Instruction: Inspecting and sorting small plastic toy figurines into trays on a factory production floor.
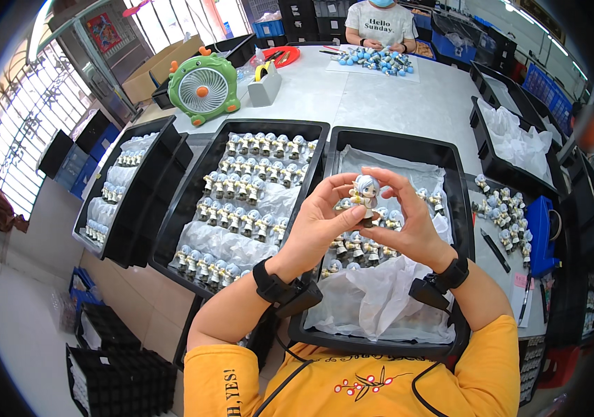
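Between my two hands I hold up a small figurine (pixel 364 197) with pale blue-grey hair and a white and gold outfit. My left hand (pixel 326 215) pinches it with thumb and fingers at its left side. My right hand (pixel 410 219) curves round its other side, fingertips touching its top and base. Below them lies a black tray (pixel 461 208) lined with white paper (pixel 380 292), with rows of similar figurines partly hidden by my hands. Left of it, a second black tray (pixel 165 240) holds several rows of the same figurines on paper.
A loose heap of figurines (pixel 506 212) lies at the right, near a black marker pen (pixel 495 251) and a blue bin (pixel 542 236). A green fan (pixel 204 89) and tape dispenser (pixel 264 87) stand at the back left. Across the table, a person (pixel 380 31) handles blue figures (pixel 377 61).
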Available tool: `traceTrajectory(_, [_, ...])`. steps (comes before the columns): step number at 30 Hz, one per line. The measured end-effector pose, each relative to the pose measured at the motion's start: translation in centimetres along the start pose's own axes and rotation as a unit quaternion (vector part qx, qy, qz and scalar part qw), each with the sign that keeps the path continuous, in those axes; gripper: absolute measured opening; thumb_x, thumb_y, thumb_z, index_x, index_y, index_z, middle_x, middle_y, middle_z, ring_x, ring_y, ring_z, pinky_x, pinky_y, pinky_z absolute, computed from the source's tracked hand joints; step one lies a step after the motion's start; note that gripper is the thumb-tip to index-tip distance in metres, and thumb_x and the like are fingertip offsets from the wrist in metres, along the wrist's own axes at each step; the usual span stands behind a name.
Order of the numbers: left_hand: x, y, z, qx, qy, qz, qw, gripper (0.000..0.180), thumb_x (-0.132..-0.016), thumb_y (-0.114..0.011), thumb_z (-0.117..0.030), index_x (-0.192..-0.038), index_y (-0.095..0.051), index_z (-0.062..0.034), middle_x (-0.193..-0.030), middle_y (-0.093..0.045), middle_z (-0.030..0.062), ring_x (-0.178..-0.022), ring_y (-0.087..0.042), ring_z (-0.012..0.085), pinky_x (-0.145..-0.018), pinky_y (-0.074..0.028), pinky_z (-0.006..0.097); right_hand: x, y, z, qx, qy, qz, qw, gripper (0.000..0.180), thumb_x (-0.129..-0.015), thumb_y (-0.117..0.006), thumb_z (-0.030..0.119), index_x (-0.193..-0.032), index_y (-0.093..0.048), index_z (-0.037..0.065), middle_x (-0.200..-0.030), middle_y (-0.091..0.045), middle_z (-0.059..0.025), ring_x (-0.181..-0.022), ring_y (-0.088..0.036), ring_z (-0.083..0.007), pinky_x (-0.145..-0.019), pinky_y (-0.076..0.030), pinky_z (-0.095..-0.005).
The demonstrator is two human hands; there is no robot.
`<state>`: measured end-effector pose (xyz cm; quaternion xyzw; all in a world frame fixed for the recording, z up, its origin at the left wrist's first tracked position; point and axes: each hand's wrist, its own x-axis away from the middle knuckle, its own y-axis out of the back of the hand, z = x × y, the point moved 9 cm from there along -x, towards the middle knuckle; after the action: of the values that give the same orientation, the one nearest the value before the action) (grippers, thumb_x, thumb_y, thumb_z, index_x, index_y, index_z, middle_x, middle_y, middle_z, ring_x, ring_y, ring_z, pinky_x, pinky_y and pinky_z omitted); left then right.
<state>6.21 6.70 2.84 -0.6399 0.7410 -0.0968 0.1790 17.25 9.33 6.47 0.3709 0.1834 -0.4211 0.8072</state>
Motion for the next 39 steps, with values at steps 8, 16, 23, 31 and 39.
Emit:
traceTrajectory(8, [-0.11,0.16,-0.01,-0.006,-0.008,0.000,1.000,0.050,-0.085,-0.062,-0.008,-0.128,-0.036,-0.0034,-0.114,-0.052,0.0119,-0.099,-0.060,0.0239,-0.084,-0.051,0.034,-0.02,0.04,0.05,-0.009,-0.006,0.002,1.000,0.075,-0.065,-0.079,0.018,-0.130,-0.041,0.012,-0.124,-0.050,-0.0067,-0.106,-0.052,-0.0199,-0.084,-0.042,-0.0319])
traceTrajectory(16, [-0.13,0.22,0.09,0.004,-0.008,0.005,1.000,0.050,-0.084,-0.063,-0.008,-0.126,-0.037,-0.0035,-0.113,-0.054,0.0121,-0.100,-0.060,0.0238,-0.083,-0.051,0.034,-0.05,-0.02,0.09,-0.007,-0.010,0.005,1.000,0.076,-0.065,-0.079,0.017,-0.130,-0.039,0.012,-0.126,-0.049,-0.0064,-0.107,-0.052,-0.0200,-0.085,-0.042,-0.0317])
traceTrajectory(23, [-0.10,0.35,0.08,-0.002,-0.006,0.001,1.000,0.050,-0.084,-0.063,-0.008,-0.126,-0.037,-0.0035,-0.113,-0.054,0.0118,-0.099,-0.060,0.0235,-0.083,-0.051,0.034,-0.04,-0.15,0.00,-0.012,-0.015,0.013,1.000,0.076,-0.066,-0.078,0.017,-0.130,-0.038,0.012,-0.129,-0.047,-0.0056,-0.107,-0.052,-0.0200,-0.086,-0.042,-0.0326])
traceTrajectory(31, [-0.14,0.28,0.09,0.001,-0.002,0.003,1.000,0.050,-0.084,-0.062,-0.007,-0.127,-0.036,-0.0023,-0.113,-0.054,0.0115,-0.099,-0.060,0.0231,-0.083,-0.051,0.034,-0.04,-0.10,-0.23,-0.019,-0.020,0.011,1.000,0.077,-0.065,-0.079,0.018,-0.130,-0.038,0.011,-0.130,-0.048,-0.0067,-0.108,-0.052,-0.0210,-0.086,-0.043,-0.0330])
traceTrajectory(39, [-0.17,0.38,0.35,0.000,0.014,0.004,1.000,0.050,-0.085,-0.061,-0.009,-0.127,-0.035,-0.0024,-0.113,-0.054,0.0122,-0.099,-0.061,0.0239,-0.084,-0.051,0.035,0.02,-0.05,-0.39,-0.028,-0.027,0.009,0.999,0.078,-0.065,-0.078,0.019,-0.131,-0.038,0.011,-0.130,-0.048,-0.0071,-0.108,-0.053,-0.0207,-0.086,-0.043,-0.0328])
